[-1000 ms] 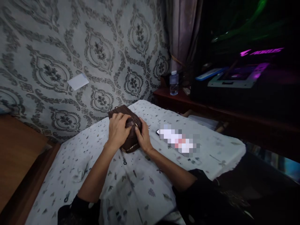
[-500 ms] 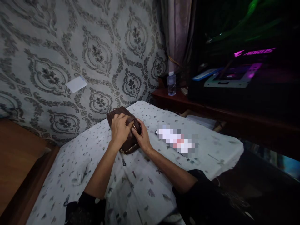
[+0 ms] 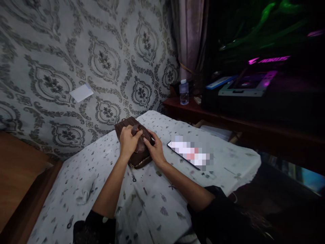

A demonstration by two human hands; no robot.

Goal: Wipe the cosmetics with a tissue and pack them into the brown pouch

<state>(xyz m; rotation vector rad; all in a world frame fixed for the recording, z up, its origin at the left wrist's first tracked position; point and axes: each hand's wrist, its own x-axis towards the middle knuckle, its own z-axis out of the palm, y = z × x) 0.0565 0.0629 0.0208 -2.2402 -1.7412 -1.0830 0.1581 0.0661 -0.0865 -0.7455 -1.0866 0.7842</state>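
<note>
A brown leather-look handbag (image 3: 139, 158) with gold-coloured zips lies on the patterned white cloth. On its upper face, the thumb and fingers of my left hand (image 3: 129, 142) are closed on a small brown flap or tab, raised a little from the bag. My right hand (image 3: 156, 149) grips the bag's right side, thumb on top near a gold-coloured zip and fingers around the edge. What lies under my left fingers is partly hidden. Right of the bag rests a phone (image 3: 186, 152), its lit screen blurred out.
The printed white cloth (image 3: 162, 200) covers the surface before me. A clear bottle (image 3: 184, 92) stands on a dark red shelf (image 3: 193, 111). Behind the cloth is patterned wallpaper (image 3: 104, 61), with a white card (image 3: 81, 92) on it. A dark computer case (image 3: 254, 112) stands at right.
My left hand has drawn the flap or tab upward, and more of the bag's front shows beneath it. My right hand stays on the bag's side. The view has shifted slightly.
</note>
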